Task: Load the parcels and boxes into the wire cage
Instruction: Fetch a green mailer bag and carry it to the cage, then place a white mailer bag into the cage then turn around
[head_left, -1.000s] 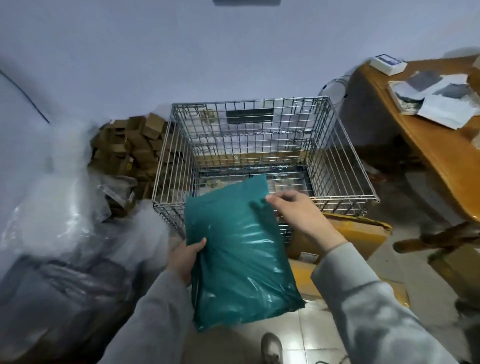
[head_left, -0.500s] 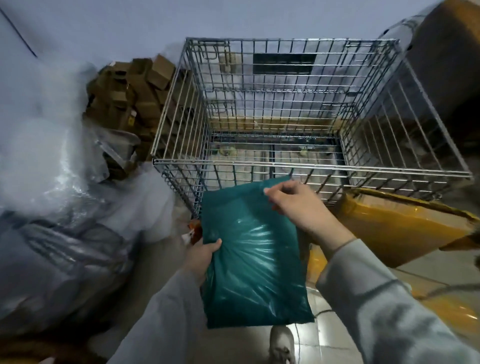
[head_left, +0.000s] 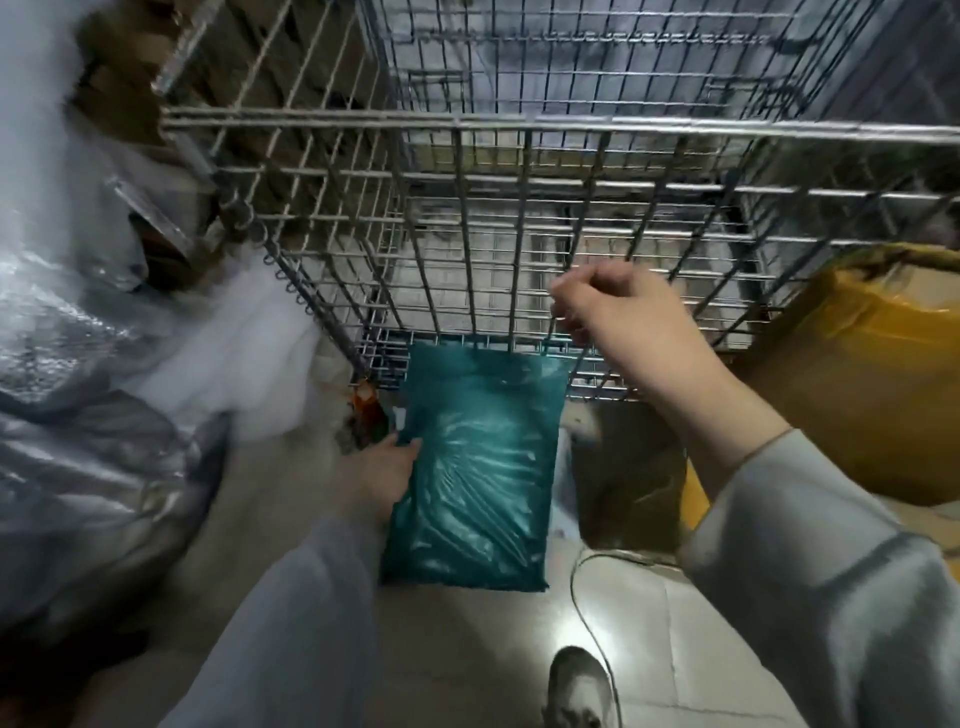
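Note:
The teal plastic parcel (head_left: 475, 467) hangs low in front of the wire cage (head_left: 519, 124), its top edge against the bottom of the cage's near wall. My left hand (head_left: 382, 467) grips the parcel's left edge, thumb on its face. My right hand (head_left: 628, 317) is off the parcel, raised in front of the cage's near wires with its fingers curled and nothing in them. The cage's floor shows through the wires; I cannot make out any parcel inside it.
Yellow-taped cardboard boxes (head_left: 862, 384) stand at the right, against the cage. A heap of small brown boxes (head_left: 119, 88) lies behind the cage at the upper left. Clear plastic sacks (head_left: 78, 415) fill the left. A cable (head_left: 584, 597) and my shoe (head_left: 576, 686) are on the tiled floor.
My right hand has let go of the parcel's top and risen before the cage wall. The parcel has dropped lower, held by my left hand alone. My view has moved closer to the cage.

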